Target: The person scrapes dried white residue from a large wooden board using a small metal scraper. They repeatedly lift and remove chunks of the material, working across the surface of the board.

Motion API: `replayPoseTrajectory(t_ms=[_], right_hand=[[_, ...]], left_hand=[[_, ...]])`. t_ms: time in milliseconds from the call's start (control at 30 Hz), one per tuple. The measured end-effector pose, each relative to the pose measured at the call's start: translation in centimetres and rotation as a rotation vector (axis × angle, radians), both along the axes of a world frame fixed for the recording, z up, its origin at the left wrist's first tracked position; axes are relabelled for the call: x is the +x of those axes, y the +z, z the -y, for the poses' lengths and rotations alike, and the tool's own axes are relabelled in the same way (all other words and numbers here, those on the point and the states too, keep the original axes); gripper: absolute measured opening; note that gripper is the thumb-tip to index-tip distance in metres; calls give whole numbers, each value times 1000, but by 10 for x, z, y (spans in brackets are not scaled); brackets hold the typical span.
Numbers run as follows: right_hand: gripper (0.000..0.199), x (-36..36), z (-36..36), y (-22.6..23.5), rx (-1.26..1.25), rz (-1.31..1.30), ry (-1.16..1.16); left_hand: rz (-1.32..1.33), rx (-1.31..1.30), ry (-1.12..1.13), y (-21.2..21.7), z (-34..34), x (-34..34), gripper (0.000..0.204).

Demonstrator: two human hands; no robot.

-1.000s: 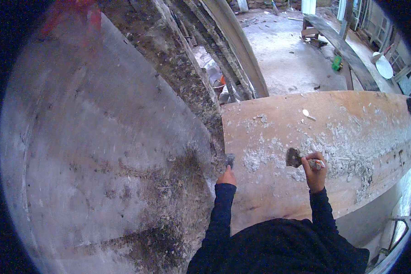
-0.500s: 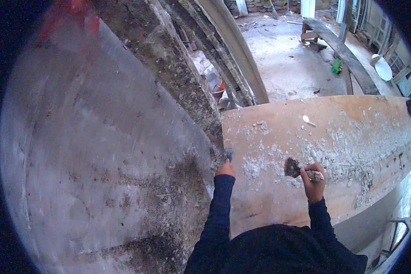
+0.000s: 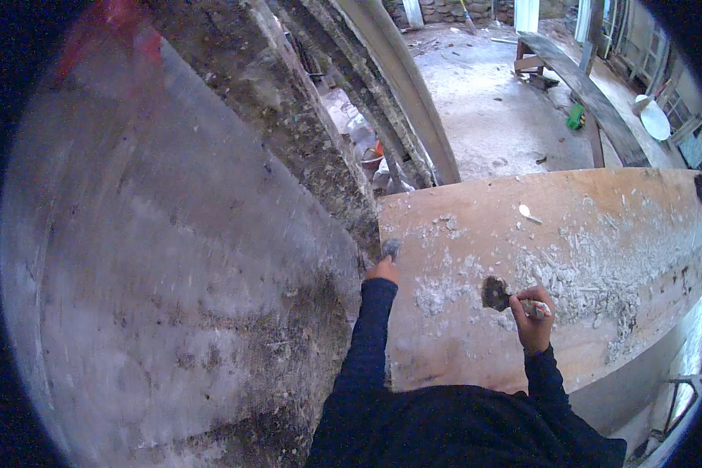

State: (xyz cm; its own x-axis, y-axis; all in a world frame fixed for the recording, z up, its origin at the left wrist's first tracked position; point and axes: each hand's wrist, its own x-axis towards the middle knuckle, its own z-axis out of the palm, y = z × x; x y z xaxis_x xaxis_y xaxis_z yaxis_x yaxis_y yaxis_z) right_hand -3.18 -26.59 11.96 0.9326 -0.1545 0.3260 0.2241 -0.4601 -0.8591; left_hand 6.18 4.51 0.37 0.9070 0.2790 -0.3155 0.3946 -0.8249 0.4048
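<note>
Near the left end of a tan wooden board (image 3: 444, 355), my left hand (image 3: 382, 271) is closed round a small scraper with a grey blade (image 3: 391, 248); its handle is hidden in the hand. The blade lies by the board's left edge. My right hand (image 3: 534, 321) grips a putty knife (image 3: 496, 294) by its pale, red-marked handle, its wide dark, crusted blade turned left over the board. White flakes and crumbs (image 3: 592, 288) of dried material are strewn about the right hand and farther right. A white plastic spoon (image 3: 529, 214) lies toward the board's far edge.
A large grey, stained panel (image 3: 171, 234) fills the left side. Rough, crusted beams (image 3: 281, 93) stand between it and the board. Beyond are a long plank bench (image 3: 588, 90), a green object (image 3: 575, 116) and a white round item (image 3: 653, 118). A metal frame (image 3: 682, 390) is at lower right.
My left hand has moved forward with the scraper, along the board's left edge. My right hand has shifted slightly back toward me, still holding the putty knife.
</note>
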Motion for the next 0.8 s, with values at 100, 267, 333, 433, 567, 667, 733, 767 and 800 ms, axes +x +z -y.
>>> replayPoseTrajectory(t_ms=[100, 267, 333, 433, 567, 667, 733, 767, 800], right_hand=[[13, 2, 1, 5, 28, 19, -12], [11, 5, -3, 1, -17, -7, 38], [11, 5, -4, 2, -9, -22, 34], [12, 5, -5, 4, -53, 51, 39], [12, 4, 1, -3, -45, 3, 30], [12, 3, 1, -4, -1, -17, 46], [13, 3, 5, -8, 17, -36, 38], [13, 1, 6, -8, -5, -17, 33], [13, 0, 6, -5, -24, 11, 34]], left_hand=[[20, -22, 7, -4, 10, -15, 37], [100, -21, 53, -20, -3, 29, 37], [118, 14, 32, -31, -3, 54, 37], [90, 54, 46, -38, 1, 76, 37], [132, 25, 23, -44, -2, 91, 36], [179, 48, 1, -53, -18, 97, 35], [161, 34, -12, -46, -10, 100, 35], [120, 21, -8, -42, -6, 99, 35], [88, 13, 2, -32, -4, 99, 35]])
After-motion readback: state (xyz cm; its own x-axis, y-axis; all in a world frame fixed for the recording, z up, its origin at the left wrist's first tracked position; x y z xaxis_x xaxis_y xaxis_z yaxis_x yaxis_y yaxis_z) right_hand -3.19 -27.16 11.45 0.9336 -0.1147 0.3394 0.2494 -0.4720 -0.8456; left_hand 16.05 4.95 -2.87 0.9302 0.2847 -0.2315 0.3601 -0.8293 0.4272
